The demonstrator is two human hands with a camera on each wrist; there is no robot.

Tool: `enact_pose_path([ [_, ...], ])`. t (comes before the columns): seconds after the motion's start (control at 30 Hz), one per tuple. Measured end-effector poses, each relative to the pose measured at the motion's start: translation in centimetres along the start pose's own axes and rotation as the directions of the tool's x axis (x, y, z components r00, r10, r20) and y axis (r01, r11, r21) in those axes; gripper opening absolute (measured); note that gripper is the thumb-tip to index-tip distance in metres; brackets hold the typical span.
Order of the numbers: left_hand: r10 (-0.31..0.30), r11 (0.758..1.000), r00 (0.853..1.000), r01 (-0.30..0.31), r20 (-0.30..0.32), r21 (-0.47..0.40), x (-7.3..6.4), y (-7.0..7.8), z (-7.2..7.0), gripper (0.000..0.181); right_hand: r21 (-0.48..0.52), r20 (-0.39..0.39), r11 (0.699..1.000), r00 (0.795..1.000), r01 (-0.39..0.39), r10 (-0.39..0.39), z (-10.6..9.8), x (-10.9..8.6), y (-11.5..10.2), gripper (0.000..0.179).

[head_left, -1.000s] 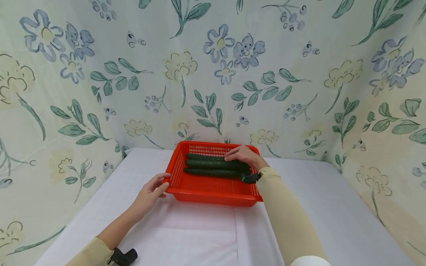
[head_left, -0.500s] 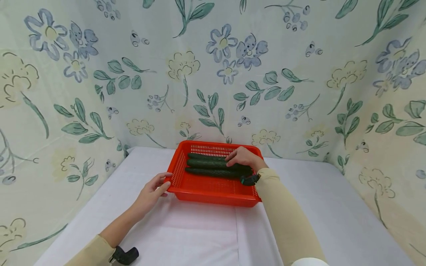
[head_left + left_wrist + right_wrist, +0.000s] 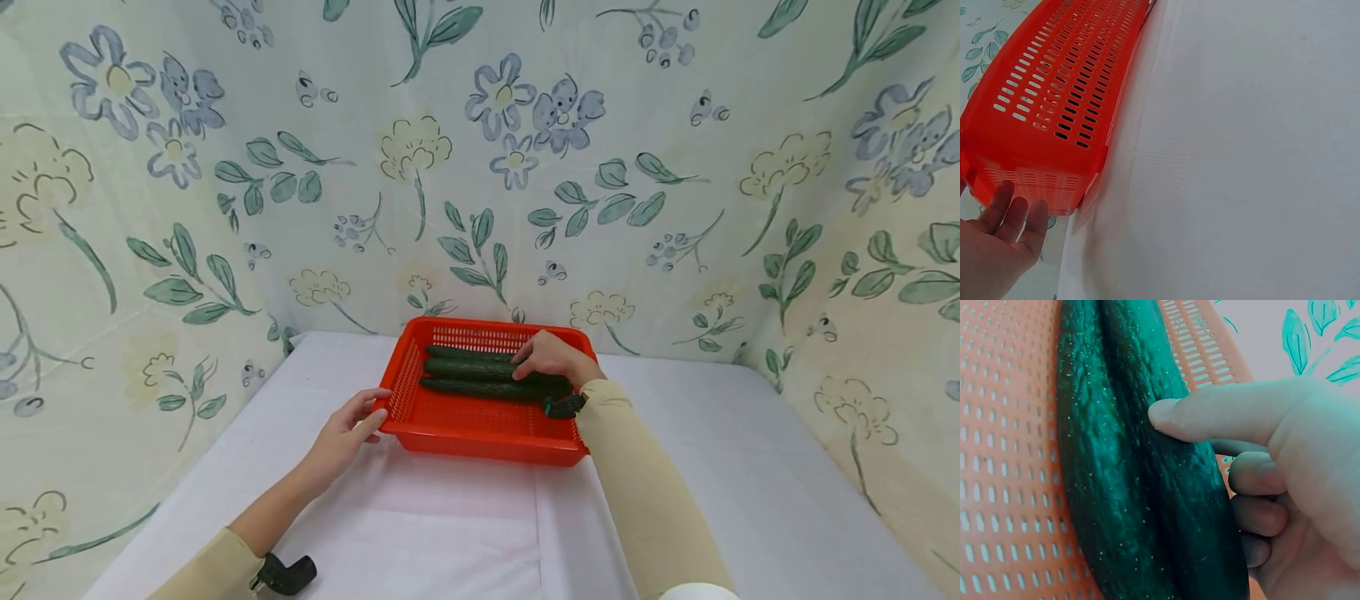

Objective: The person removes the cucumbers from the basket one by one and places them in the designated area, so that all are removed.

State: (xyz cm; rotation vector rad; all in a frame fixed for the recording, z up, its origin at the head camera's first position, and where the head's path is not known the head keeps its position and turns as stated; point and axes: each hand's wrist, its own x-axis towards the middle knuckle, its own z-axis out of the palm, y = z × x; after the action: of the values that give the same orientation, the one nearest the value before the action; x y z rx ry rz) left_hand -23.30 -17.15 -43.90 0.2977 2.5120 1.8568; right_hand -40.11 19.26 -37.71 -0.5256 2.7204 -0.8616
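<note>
Three dark green cucumbers lie side by side in a red plastic basket (image 3: 487,446). My right hand (image 3: 551,357) reaches over their right end. In the right wrist view, its thumb presses on the top of a cucumber (image 3: 1188,512) and the other fingers curl down along the far side. Beside that one lies the front cucumber (image 3: 1097,475). The back cucumber (image 3: 457,353) is partly covered by the hand. My left hand (image 3: 341,435) holds the basket's left rim, thumb in front; its fingers reach the basket's end wall (image 3: 1035,144) in the left wrist view.
The basket stands on a table with a white cloth (image 3: 450,542), near the far edge. Behind it hangs a flower-patterned curtain (image 3: 480,250), which also runs along both sides. Black camera mounts sit at both wrists.
My right hand's fingers, stretched over the cucumbers a second ago, have drawn in and bent around one. The left hand stays on the rim. The whole head view has shifted slightly.
</note>
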Motion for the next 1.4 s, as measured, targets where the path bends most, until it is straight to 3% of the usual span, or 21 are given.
enact_pose_path([
  [0.4,0.002,1.0,1.0,-0.002,-0.003,0.004,0.0,-0.1,0.0,0.044,0.015,0.003,1.0,1.0,0.012,-0.012,0.5,0.2,-1.1,0.028],
  [0.57,-0.006,1.0,1.0,0.007,-0.005,0.008,0.1,-0.1,0.3,0.042,0.007,-0.01,0.999,0.999,-0.038,0.038,0.3,-0.1,-0.6,0.024],
  [0.7,-0.005,1.0,1.0,0.005,-0.011,0.004,0.1,0.1,0.3,0.041,0.025,-0.012,0.999,0.999,-0.029,0.03,0.1,-0.1,0.1,0.026],
  [1.17,0.008,1.0,1.0,-0.008,-0.015,0.011,0.4,-0.1,-0.2,0.041,0.196,-0.054,0.976,0.993,-0.092,0.105,0.2,-0.6,0.7,0.033],
  [1.4,0.008,1.0,1.0,-0.008,0.007,0.005,0.1,0.1,-0.2,0.042,0.264,-0.078,0.961,0.991,-0.083,0.107,0.7,-0.9,0.7,0.032],
])
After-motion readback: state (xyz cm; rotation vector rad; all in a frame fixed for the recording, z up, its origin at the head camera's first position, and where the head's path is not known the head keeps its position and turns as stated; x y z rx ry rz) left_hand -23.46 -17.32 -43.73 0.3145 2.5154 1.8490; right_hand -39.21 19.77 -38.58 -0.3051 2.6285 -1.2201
